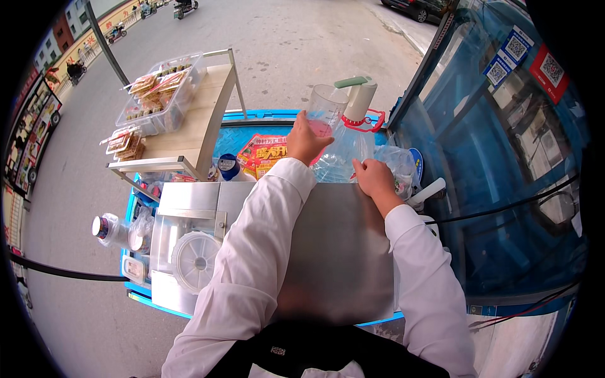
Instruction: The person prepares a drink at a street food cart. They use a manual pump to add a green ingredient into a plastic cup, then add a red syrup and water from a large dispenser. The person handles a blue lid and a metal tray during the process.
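Observation:
My left hand grips a clear plastic cup with pink liquid at its bottom, held under the white and green pump spout of a large clear water jug. The jug stands at the far edge of a steel counter. My right hand rests on the jug's shoulder, next to a clear plastic bag. Both my sleeves are white.
A wooden shelf at the far left carries clear boxes of food. A round white lid and small containers sit at the counter's left. A blue glass panel stands at the right. Paved street surrounds the cart.

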Tool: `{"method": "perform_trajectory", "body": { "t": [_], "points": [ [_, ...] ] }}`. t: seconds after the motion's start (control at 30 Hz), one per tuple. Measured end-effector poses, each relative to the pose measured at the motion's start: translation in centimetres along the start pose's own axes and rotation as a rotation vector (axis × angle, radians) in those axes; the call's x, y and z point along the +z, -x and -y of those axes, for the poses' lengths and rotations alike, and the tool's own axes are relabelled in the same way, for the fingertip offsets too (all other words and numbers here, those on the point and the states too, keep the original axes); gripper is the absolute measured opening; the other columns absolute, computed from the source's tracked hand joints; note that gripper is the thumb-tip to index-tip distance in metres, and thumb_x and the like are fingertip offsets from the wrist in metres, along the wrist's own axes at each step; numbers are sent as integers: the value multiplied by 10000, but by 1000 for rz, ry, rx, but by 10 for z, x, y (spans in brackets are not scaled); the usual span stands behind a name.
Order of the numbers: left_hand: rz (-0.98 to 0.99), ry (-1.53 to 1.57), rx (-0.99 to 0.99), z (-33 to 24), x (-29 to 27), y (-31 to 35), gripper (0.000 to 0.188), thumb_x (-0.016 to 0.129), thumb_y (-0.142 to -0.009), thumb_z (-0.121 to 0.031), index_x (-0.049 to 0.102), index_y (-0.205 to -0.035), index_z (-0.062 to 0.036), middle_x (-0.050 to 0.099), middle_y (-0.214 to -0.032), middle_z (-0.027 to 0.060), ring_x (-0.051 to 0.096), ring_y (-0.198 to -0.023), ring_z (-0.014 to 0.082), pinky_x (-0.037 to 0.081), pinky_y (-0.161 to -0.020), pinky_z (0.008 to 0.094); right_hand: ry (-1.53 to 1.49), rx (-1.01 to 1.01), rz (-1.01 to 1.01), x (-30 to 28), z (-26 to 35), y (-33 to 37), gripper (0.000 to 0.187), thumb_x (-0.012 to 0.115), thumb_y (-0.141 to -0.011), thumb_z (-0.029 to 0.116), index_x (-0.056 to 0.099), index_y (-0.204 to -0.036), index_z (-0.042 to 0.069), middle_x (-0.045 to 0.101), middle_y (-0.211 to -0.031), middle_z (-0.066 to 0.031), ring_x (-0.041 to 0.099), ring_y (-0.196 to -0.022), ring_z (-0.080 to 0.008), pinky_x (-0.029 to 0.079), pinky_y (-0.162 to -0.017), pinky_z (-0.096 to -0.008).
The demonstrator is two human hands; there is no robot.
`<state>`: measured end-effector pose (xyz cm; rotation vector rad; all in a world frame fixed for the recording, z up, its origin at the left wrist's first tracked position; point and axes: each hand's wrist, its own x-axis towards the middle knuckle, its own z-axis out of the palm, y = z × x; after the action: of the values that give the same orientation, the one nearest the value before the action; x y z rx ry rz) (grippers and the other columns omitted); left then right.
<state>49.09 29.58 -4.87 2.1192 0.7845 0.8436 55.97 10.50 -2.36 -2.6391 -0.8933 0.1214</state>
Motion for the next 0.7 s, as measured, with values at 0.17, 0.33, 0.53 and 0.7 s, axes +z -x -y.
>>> {"method": "perform_trajectory", "body": {
  "t": [0.17, 0.33, 0.53, 0.7],
  "points": [
    [14, 5, -13, 0, 0, 0, 997, 865, -568, -302, 359, -1354, 44, 545, -1271, 230, 572, -1131, 364, 487, -923, 404, -13, 16, 12, -2, 1, 1, 473, 510, -913, 446, 704, -859, 18, 680, -913, -212, 640, -883, -404, 509, -796, -470],
    [17, 28, -27, 1, 1, -1, 1007, 866, -565, -302, 354, -1360, 43, 541, -1278, 229, 570, -1136, 361, 485, -927, 402, -18, 23, 21, -3, 3, 1, 473, 509, -913, 445, 704, -860, 18, 680, -915, -210, 638, -885, -403, 509, -797, -466],
    [-7, 1, -1, 2, 2, -1, 1008, 865, -563, -305, 354, -1360, 40, 541, -1280, 229, 570, -1138, 360, 484, -929, 405, -9, 23, 20, -3, 3, 1, 477, 504, -915, 447, 704, -857, 18, 680, -914, -209, 639, -879, -402, 511, -789, -467],
    [14, 2, -27, 0, 1, 0, 1001, 865, -565, -298, 355, -1360, 34, 543, -1278, 228, 570, -1140, 361, 484, -930, 407, -2, 14, 8, -1, 1, 1, 475, 503, -916, 448, 705, -857, 22, 681, -903, -208, 642, -869, -401, 512, -786, -469]
  ]
}}
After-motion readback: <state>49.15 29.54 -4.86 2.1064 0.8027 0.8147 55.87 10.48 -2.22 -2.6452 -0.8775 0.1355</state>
